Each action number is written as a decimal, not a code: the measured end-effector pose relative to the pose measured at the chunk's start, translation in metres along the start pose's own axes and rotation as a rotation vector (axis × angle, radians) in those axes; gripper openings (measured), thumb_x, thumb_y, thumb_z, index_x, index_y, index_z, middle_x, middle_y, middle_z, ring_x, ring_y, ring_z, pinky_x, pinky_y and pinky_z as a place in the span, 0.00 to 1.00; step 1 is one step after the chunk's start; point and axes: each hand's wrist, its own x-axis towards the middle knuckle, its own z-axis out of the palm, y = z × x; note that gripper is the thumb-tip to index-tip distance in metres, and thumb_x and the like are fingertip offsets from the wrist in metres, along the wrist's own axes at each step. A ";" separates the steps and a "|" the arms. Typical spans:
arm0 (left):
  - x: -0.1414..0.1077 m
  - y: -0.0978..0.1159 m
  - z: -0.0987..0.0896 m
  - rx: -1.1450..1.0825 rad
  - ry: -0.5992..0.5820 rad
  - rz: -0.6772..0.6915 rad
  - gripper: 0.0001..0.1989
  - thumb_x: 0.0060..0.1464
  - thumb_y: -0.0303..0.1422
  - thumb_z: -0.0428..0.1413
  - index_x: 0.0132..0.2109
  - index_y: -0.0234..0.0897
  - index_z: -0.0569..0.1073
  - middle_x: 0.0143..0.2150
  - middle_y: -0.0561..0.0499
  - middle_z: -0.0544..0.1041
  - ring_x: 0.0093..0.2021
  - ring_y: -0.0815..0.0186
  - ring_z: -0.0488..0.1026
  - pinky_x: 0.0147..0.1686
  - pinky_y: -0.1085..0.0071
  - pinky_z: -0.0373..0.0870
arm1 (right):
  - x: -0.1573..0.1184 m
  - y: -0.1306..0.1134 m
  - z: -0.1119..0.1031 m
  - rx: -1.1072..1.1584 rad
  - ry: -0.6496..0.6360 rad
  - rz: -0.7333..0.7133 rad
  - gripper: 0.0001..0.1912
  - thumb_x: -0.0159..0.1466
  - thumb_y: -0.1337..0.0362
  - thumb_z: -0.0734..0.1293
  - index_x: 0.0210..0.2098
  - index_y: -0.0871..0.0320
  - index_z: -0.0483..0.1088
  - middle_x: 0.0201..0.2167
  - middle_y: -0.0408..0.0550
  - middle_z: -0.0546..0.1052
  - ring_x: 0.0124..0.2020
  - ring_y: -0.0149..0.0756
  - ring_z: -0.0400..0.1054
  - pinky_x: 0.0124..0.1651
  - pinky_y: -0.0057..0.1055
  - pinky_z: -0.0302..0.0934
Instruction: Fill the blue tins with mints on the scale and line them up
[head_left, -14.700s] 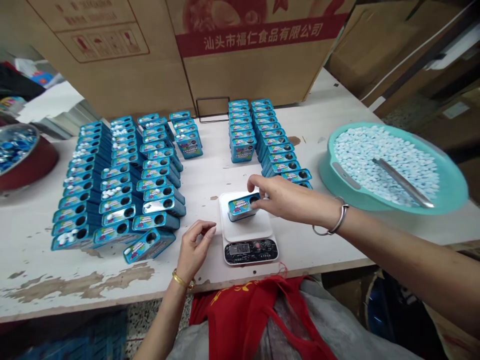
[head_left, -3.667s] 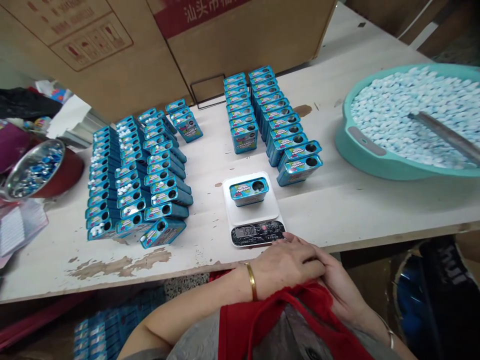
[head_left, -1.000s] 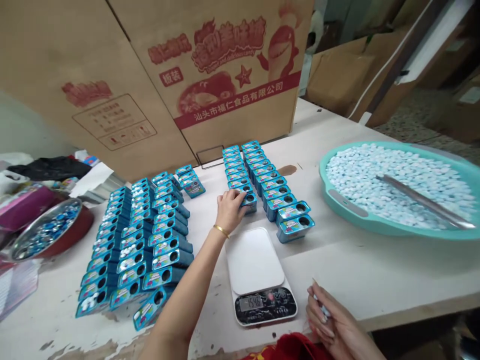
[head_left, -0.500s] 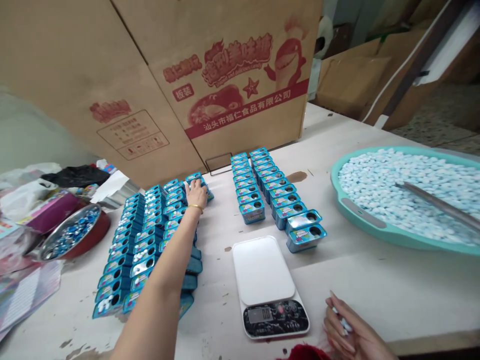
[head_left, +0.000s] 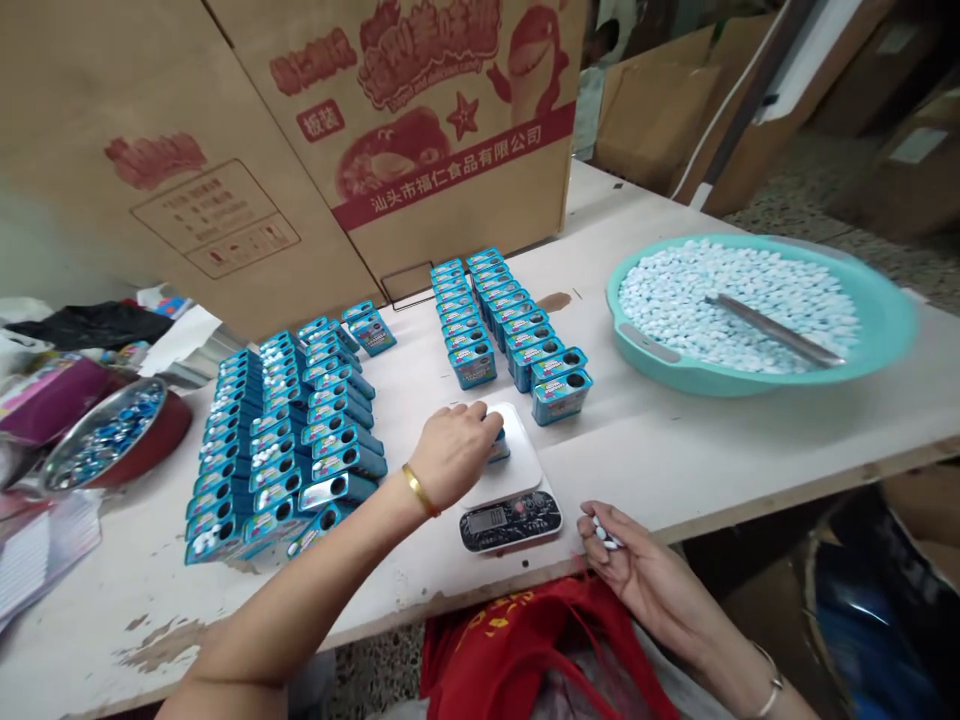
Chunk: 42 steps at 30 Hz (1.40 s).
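Observation:
My left hand (head_left: pixel 456 455) is closed around a small blue candy tin (head_left: pixel 498 450), mostly hidden by the fingers, at the platform of the white digital kitchen scale (head_left: pixel 523 468). Whether the tin rests on the platform I cannot tell. My right hand (head_left: pixel 637 565) is palm up with curled fingers, holding several small white candies (head_left: pixel 604 535) beside the scale's front right corner. Uneven rows of blue tins (head_left: pixel 341 400) stand to the left, some with white candies on top. Two more rows of tins (head_left: pixel 472 368) stand behind the scale, their round holes facing up.
At the right, a turquoise basin (head_left: pixel 660 376) holds a heap of white candies (head_left: pixel 675 300) with a metal scoop (head_left: pixel 780 332) on them. A red bowl (head_left: pixel 169 440) of shiny blue pieces stands at the left. Large cardboard boxes (head_left: pixel 277 90) back the table.
My left hand has come from the far end of the left tin rows to the scale, now with a tin in it. My right hand still holds candies. The view has shifted.

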 end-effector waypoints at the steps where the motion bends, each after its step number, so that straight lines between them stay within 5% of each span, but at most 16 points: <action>1: 0.003 0.003 0.002 -0.010 0.003 -0.003 0.05 0.54 0.33 0.54 0.38 0.37 0.70 0.35 0.46 0.73 0.36 0.59 0.72 0.33 0.65 0.65 | -0.004 0.001 -0.003 0.003 0.000 -0.007 0.08 0.51 0.68 0.73 0.32 0.61 0.73 0.28 0.44 0.73 0.25 0.24 0.65 0.27 0.18 0.66; 4: 0.003 0.001 0.001 -0.090 0.077 -0.025 0.13 0.52 0.36 0.57 0.44 0.37 0.68 0.40 0.45 0.74 0.40 0.57 0.72 0.37 0.63 0.66 | -0.013 0.003 -0.012 -0.003 -0.006 -0.003 0.08 0.53 0.69 0.72 0.34 0.60 0.74 0.29 0.45 0.73 0.26 0.25 0.66 0.26 0.19 0.66; 8: -0.024 -0.009 0.004 -0.353 0.398 -0.154 0.18 0.53 0.40 0.56 0.48 0.38 0.66 0.44 0.46 0.73 0.43 0.60 0.71 0.41 0.65 0.67 | -0.022 0.004 -0.024 -0.046 0.005 0.005 0.12 0.49 0.74 0.72 0.35 0.60 0.74 0.31 0.47 0.75 0.30 0.28 0.69 0.33 0.22 0.69; 13: -0.079 -0.002 0.053 -0.729 0.669 -0.496 0.09 0.56 0.37 0.53 0.39 0.36 0.69 0.32 0.51 0.74 0.32 0.69 0.71 0.33 0.73 0.67 | -0.027 0.012 -0.034 -0.153 -0.010 0.021 0.13 0.48 0.73 0.74 0.34 0.61 0.75 0.29 0.47 0.75 0.28 0.28 0.69 0.30 0.20 0.68; 18: -0.119 0.030 0.130 -0.898 0.583 -0.680 0.10 0.57 0.37 0.52 0.42 0.36 0.69 0.33 0.50 0.75 0.32 0.69 0.72 0.32 0.72 0.69 | -0.028 0.024 -0.040 -0.239 -0.053 0.071 0.10 0.51 0.70 0.73 0.34 0.59 0.74 0.29 0.45 0.75 0.26 0.25 0.67 0.24 0.17 0.64; 22: -0.132 0.053 0.162 -0.893 0.606 -0.693 0.10 0.58 0.36 0.50 0.45 0.36 0.68 0.36 0.48 0.73 0.37 0.67 0.72 0.39 0.67 0.71 | -0.030 0.023 -0.037 -0.319 -0.105 0.067 0.10 0.50 0.70 0.74 0.33 0.61 0.75 0.31 0.48 0.75 0.27 0.26 0.67 0.27 0.18 0.65; 27: -0.134 0.059 0.166 -0.845 0.638 -0.668 0.09 0.58 0.35 0.49 0.45 0.37 0.67 0.37 0.48 0.71 0.38 0.66 0.71 0.41 0.66 0.70 | -0.027 0.000 -0.013 -0.508 -0.210 -0.004 0.10 0.50 0.67 0.74 0.33 0.60 0.75 0.27 0.45 0.74 0.23 0.23 0.63 0.25 0.17 0.62; 34: -0.137 0.058 0.164 -0.822 0.633 -0.621 0.08 0.59 0.34 0.49 0.44 0.37 0.67 0.37 0.48 0.70 0.38 0.64 0.70 0.40 0.65 0.69 | -0.014 -0.041 0.060 -0.722 -0.308 -0.224 0.09 0.50 0.65 0.74 0.30 0.61 0.75 0.25 0.43 0.73 0.22 0.21 0.61 0.24 0.17 0.59; 38: -0.138 0.057 0.164 -0.834 0.616 -0.591 0.08 0.59 0.34 0.48 0.44 0.39 0.67 0.37 0.47 0.71 0.40 0.62 0.70 0.41 0.63 0.68 | -0.005 -0.049 0.093 -0.733 -0.322 -0.262 0.07 0.51 0.67 0.73 0.29 0.62 0.75 0.26 0.45 0.75 0.22 0.21 0.62 0.25 0.18 0.60; 42: -0.141 0.055 0.169 -0.833 0.572 -0.576 0.07 0.60 0.33 0.48 0.44 0.39 0.67 0.38 0.47 0.71 0.40 0.61 0.69 0.42 0.62 0.67 | 0.007 -0.048 0.104 -0.669 -0.266 -0.249 0.06 0.51 0.69 0.73 0.30 0.62 0.75 0.27 0.45 0.75 0.22 0.21 0.62 0.24 0.16 0.61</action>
